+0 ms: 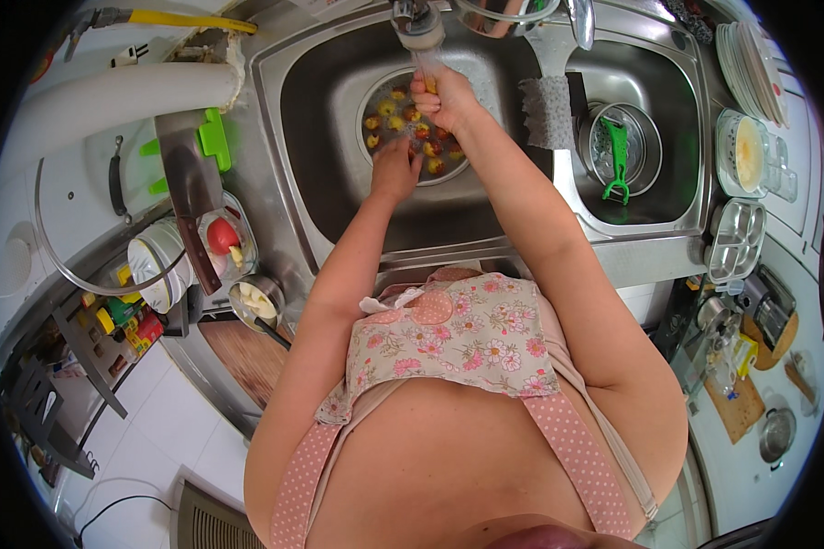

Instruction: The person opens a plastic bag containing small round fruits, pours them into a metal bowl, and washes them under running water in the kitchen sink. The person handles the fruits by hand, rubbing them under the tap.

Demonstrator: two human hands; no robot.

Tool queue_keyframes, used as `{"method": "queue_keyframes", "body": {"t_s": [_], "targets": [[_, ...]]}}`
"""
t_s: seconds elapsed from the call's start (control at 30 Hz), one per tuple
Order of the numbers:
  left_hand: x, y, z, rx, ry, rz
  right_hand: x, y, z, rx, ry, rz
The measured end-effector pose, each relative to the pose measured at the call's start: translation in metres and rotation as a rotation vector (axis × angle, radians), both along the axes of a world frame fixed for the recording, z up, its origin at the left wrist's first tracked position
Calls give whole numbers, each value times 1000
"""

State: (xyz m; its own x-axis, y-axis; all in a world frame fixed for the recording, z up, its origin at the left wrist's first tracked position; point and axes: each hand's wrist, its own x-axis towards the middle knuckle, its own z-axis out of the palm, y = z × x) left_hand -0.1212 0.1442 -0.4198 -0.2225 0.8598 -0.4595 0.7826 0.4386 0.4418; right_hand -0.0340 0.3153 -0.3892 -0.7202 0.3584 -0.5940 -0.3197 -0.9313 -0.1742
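A round basin point(362, 141) of water stands in the large sink compartment point(329, 178). Several red and yellow-green jujube-like fruits point(436, 167) float in it. My left hand point(395, 168) dips its fingers into the water among them; the fingertips are partly hidden, so a grip there is unclear. Higher up, beneath the running faucet point(419, 33), my right hand point(452, 101) has its fingers curled around a yellowish fruit point(430, 84). Water pours onto that hand and the fruit, then down into the basin.
A green peeler point(616, 154) lies across a metal pot point(652, 137) in the smaller sink compartment. Over the divider hangs a grey cloth point(548, 113). To the left are a cleaver point(191, 165), a red tomato-like item point(222, 237) and a small pan point(275, 291). Stacked plates point(745, 75) stand right.
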Motion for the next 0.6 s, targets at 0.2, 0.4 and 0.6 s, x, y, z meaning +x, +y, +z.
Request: {"method": "queue_keyframes", "body": {"t_s": [0.2,0.4,0.6], "targets": [[8,8,20,479,-113,284,19,-7,8,23,-135,-176],[5,66,42,315,-1002,869,49,-18,-15,147,-241,-254],[4,132,65,225,-1740,1168,68,-30,-33,89,-218,-266]]}}
